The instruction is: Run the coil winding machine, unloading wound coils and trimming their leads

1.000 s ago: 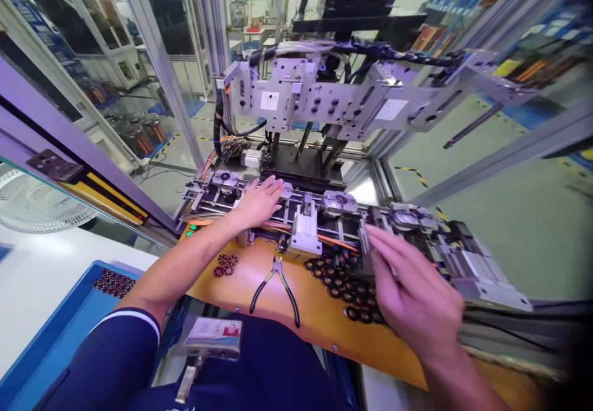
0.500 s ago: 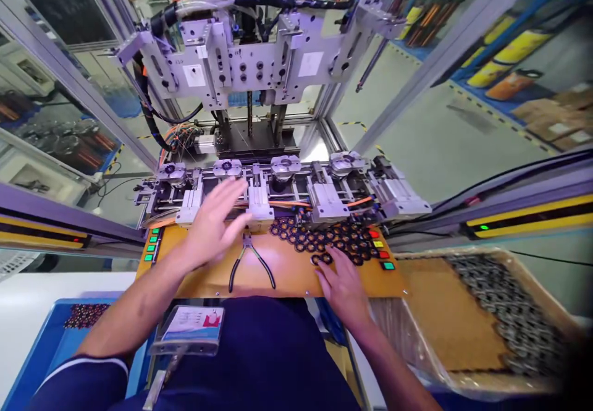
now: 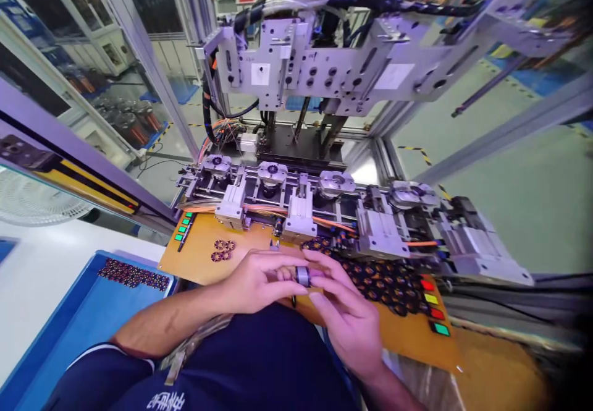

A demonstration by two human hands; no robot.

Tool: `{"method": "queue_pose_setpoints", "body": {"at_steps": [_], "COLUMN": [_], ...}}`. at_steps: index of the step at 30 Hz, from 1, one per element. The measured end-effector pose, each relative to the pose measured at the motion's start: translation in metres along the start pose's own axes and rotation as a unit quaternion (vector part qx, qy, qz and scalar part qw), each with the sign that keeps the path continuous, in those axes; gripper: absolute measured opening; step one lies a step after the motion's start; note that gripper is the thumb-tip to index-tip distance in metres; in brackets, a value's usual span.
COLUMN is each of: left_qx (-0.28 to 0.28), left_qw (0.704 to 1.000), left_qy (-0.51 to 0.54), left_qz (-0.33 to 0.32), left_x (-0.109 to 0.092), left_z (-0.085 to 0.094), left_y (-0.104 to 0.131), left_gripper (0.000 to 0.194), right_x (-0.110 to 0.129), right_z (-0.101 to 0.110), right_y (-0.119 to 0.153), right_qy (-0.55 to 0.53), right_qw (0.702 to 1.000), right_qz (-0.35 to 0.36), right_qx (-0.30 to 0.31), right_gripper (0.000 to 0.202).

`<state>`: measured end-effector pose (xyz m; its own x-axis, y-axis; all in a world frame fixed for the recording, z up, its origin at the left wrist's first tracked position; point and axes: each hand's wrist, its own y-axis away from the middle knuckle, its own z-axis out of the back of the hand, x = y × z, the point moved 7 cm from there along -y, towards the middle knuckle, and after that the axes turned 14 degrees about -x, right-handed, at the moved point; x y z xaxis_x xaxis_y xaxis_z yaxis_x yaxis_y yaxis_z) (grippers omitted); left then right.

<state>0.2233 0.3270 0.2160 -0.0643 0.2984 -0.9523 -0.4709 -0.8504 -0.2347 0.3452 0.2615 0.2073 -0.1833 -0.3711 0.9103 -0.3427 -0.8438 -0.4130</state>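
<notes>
Two hands clamp their grip on one grey part; four rings lie apart.

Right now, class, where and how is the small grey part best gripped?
Probably at both ends of the small grey part, coming from left and right: it seems to lie crosswise, one end facing the left hand, the other the right hand.

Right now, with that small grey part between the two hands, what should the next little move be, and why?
I'd probably raise it slightly, both hands together: the left hand seems to pinch the small grey part, fingers of the right hand are at its other end, and dark rings crowd the orange board beside that hand, so lifting may avoid nudging them.
</notes>
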Motion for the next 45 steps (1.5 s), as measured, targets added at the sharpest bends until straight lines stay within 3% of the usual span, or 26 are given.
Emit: {"method": "queue_pose_setpoints", "body": {"at_steps": [4, 7, 10, 14, 17, 21, 28, 37, 45], "left_qx": [-0.067, -0.087, -0.116, -0.139, -0.143, -0.151, -0.164, -0.155, -0.156], "left_qw": [0.988, 0.979, 0.972, 0.965, 0.965, 0.965, 0.960, 0.959, 0.959], "left_qy": [-0.072, -0.114, -0.159, -0.212, -0.218, -0.213, -0.227, -0.237, -0.235], "left_qz": [-0.119, -0.145, -0.128, -0.069, -0.037, -0.009, -0.006, -0.005, -0.016], "left_x": [-0.013, -0.015, -0.011, 0.007, 0.023, 0.036, 0.035, 0.038, 0.036], "left_z": [0.017, 0.027, 0.042, 0.064, 0.074, 0.082, 0.087, 0.085, 0.085], "left_y": [-0.001, -0.002, -0.001, 0.008, 0.016, 0.025, 0.026, 0.024, 0.025], "left_gripper": [0.030, 0.040, 0.049, 0.033, 0.029, 0.028, 0.024, 0.022, 0.022], "right_x": [-0.008, -0.006, -0.006, -0.030, -0.051, -0.066, -0.071, -0.070, -0.067], "right_z": [-0.015, -0.010, 0.012, 0.059, 0.070, 0.060, 0.051, 0.041, 0.043], "right_y": [-0.012, -0.036, -0.088, -0.172, -0.204, -0.210, -0.211, -0.211, -0.209], "right_qy": [-0.008, 0.056, 0.179, 0.275, 0.309, 0.331, 0.391, 0.444, 0.450], "right_qw": [0.998, 0.995, 0.971, 0.947, 0.931, 0.914, 0.877, 0.837, 0.826], "right_qz": [-0.039, 0.026, 0.134, 0.162, 0.178, 0.201, 0.219, 0.249, 0.270], "right_qx": [0.046, 0.076, 0.086, 0.044, 0.074, 0.120, 0.175, 0.201, 0.204], "right_gripper": [0.015, 0.011, 0.011, 0.014, 0.016, 0.018, 0.021, 0.023, 0.025]}}
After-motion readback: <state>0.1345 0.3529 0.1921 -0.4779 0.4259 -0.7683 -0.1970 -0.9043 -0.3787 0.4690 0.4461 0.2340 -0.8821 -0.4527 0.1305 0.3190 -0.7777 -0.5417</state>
